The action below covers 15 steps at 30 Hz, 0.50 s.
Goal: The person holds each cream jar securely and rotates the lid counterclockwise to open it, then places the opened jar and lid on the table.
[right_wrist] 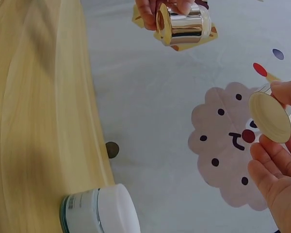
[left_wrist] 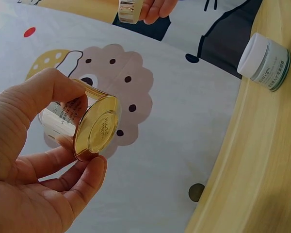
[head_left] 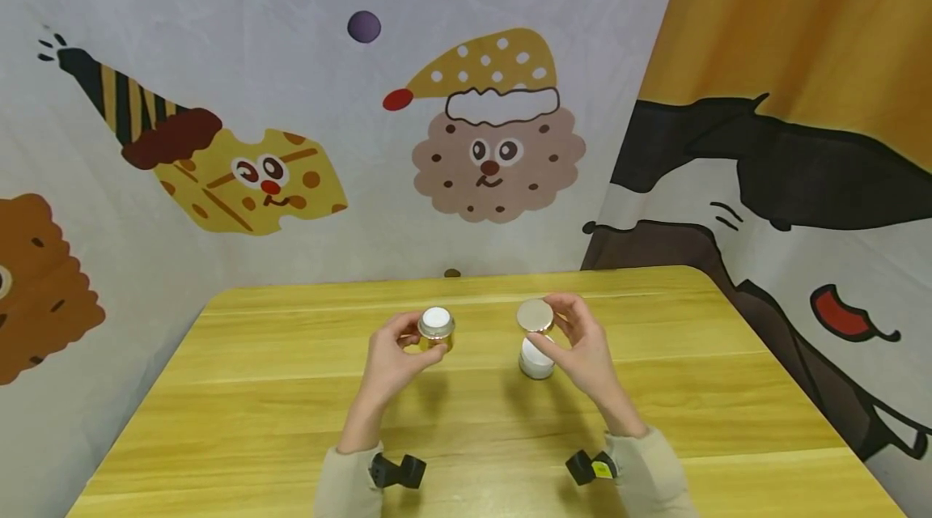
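A gold cream jar (head_left: 437,337) with a white top is held upright above the table by my left hand (head_left: 389,364), thumb on one side and fingers on the other. The left wrist view shows the jar's shiny gold base (left_wrist: 98,127) with embossed lettering. My right hand (head_left: 588,352) pinches a round gold lid (head_left: 535,314) between thumb and fingers, apart from the jar. The lid's pale underside (right_wrist: 270,117) shows in the right wrist view. On the table below the right hand stands a white-capped cream jar (head_left: 537,364), partly hidden by the thumb and lid.
The wood-grain table (head_left: 277,388) has rounded far corners. Behind it hangs a white cloth (head_left: 291,8) printed with cartoon food figures. A dark camera mount (head_left: 399,471) sits on the left wrist, another (head_left: 591,468) on the right.
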Each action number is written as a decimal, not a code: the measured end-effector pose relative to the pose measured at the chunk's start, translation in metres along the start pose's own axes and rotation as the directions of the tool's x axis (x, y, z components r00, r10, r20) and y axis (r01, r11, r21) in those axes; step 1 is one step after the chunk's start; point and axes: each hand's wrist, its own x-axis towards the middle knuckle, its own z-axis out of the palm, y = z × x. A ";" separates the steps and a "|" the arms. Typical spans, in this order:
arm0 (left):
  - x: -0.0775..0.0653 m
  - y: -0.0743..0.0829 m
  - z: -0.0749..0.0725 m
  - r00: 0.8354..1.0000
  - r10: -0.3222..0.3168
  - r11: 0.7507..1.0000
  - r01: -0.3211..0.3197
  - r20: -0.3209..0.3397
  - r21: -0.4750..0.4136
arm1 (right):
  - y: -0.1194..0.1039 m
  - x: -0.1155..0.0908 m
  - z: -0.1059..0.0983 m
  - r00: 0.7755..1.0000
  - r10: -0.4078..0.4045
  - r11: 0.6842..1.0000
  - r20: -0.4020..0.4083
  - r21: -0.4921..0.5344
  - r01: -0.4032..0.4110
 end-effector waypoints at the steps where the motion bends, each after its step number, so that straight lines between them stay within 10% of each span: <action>1: 0.000 0.000 0.000 1.000 -0.001 1.000 0.001 0.001 -0.002 | 0.000 -0.001 -0.001 1.000 0.000 1.000 -0.001 -0.006 0.000; 15: -0.001 -0.001 0.000 1.000 -0.019 1.000 0.019 0.010 0.012 | 0.004 -0.008 -0.014 0.994 -0.105 0.993 0.025 -0.044 0.106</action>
